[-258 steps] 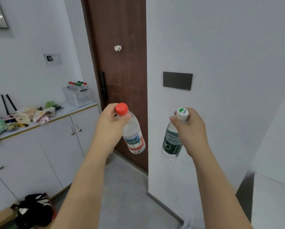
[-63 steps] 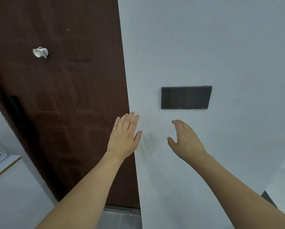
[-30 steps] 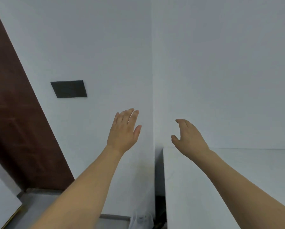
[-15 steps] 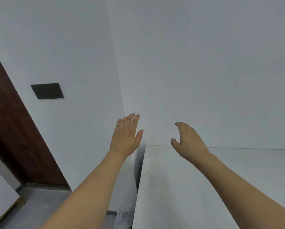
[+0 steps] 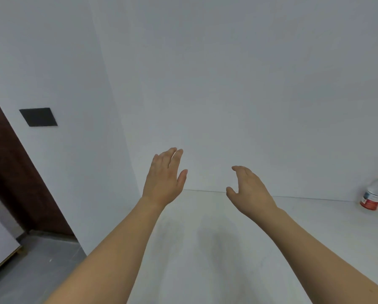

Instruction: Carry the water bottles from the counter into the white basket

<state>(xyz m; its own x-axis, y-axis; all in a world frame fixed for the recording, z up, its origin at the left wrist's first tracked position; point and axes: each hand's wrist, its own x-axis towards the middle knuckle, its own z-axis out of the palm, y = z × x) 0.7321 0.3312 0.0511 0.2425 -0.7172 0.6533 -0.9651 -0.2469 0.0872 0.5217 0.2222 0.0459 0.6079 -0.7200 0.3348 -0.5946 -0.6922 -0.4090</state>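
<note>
White laminate makes the flat counter top (image 5: 238, 249), over which two bare forearms are stretched. The left hand (image 5: 165, 179) is held up with straight fingers close together, and nothing is carried in it. The right hand (image 5: 248, 189) is relaxed, its fingers and thumb set apart in a loose curve, and it is also empty. One clear plastic water bottle with a red cap and a red label (image 5: 374, 193) is seen at about 3 o'clock, upright near the back wall, well apart from both hands. The white basket is not shown in this view. At 9 o'clock a dark square wall plate (image 5: 39, 116) and a brown wooden door (image 5: 14, 172) are found.

The bottle is judged to be reached by the right hand next. As it stands at the picture's edge, a hurried sideways reach could knock it over, and it could roll along the smooth top.
</note>
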